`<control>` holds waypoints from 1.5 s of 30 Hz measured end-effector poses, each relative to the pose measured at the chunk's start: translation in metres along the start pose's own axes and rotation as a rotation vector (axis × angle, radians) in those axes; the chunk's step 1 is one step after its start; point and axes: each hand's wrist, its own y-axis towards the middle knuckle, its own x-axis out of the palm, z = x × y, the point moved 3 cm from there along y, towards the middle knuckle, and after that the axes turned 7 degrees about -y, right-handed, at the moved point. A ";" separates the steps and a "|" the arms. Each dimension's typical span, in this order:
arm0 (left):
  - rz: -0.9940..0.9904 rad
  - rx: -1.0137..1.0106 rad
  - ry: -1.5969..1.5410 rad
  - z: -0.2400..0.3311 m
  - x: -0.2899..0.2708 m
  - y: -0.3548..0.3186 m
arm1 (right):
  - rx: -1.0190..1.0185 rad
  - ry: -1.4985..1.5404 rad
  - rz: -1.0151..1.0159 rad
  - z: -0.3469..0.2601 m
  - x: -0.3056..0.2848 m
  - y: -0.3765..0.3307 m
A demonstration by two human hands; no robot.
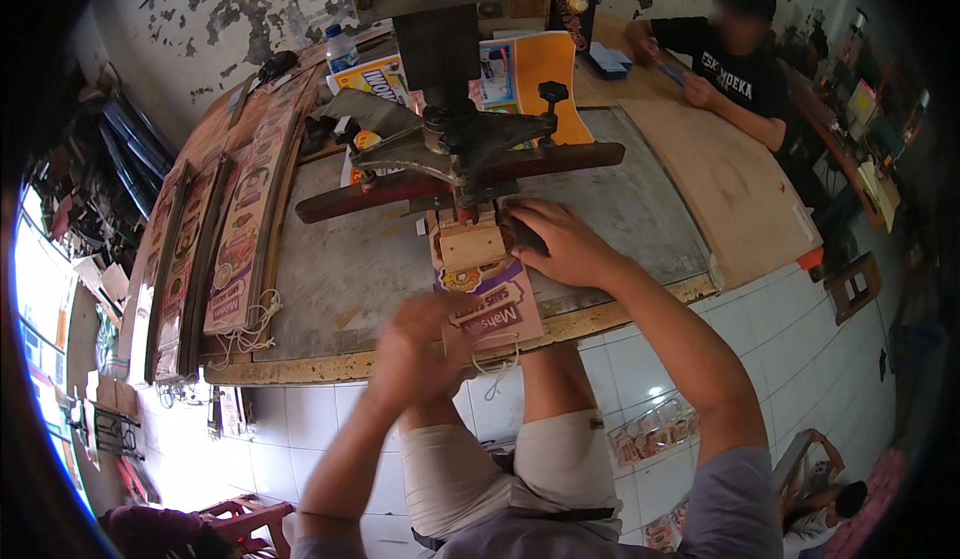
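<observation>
A printed cardboard sheet point(520, 304) in pink and purple lies at the table's front edge, with a loop of white string point(490, 367) at its near end. On its far part sits a small wooden block point(473, 246), directly below the shaft of a dark metal press point(455, 149). My right hand point(572, 246) rests beside the block, fingers stretched forward and touching its right side or the sheet's edge. Over the sheet's near left corner is my left hand point(425, 344), smeared by motion; its fingers cannot be made out.
Long stacks of printed sheets point(245, 229) with strings lie on the left. Colourful posters point(545, 79) and a water bottle point(341, 49) are behind the press. Its red-edged crossbar point(360, 197) spans low above the table. At the far right a person point(730, 59) handles a small blue item.
</observation>
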 end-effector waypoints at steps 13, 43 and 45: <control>-0.289 -0.091 0.206 -0.095 -0.032 0.062 | -0.075 -0.031 0.012 0.001 0.000 0.009; -0.260 -0.051 0.297 -0.110 -0.028 0.062 | -0.057 -0.157 -0.127 -0.004 -0.007 0.016; -0.261 -0.049 0.297 -0.110 -0.028 0.062 | -0.051 -0.158 -0.134 -0.003 -0.006 0.016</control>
